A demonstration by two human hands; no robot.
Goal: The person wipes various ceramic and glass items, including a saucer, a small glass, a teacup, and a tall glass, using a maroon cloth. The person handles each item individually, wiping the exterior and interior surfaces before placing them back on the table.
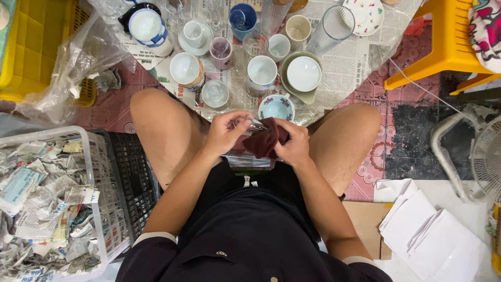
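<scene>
Between my bare knees, my left hand grips a small clear glass piece; only its rim shows. My right hand presses a dark red cloth against and around that glass. Both hands meet over my lap, just in front of a blue-and-white floral cup that stands on the newspaper-covered floor.
Several cups, mugs, saucers and tall glasses stand on the newspaper ahead. A white basket of crumpled newspaper sits at left, beside a black crate. A yellow crate, yellow stool, fan and white paper sheets surround me.
</scene>
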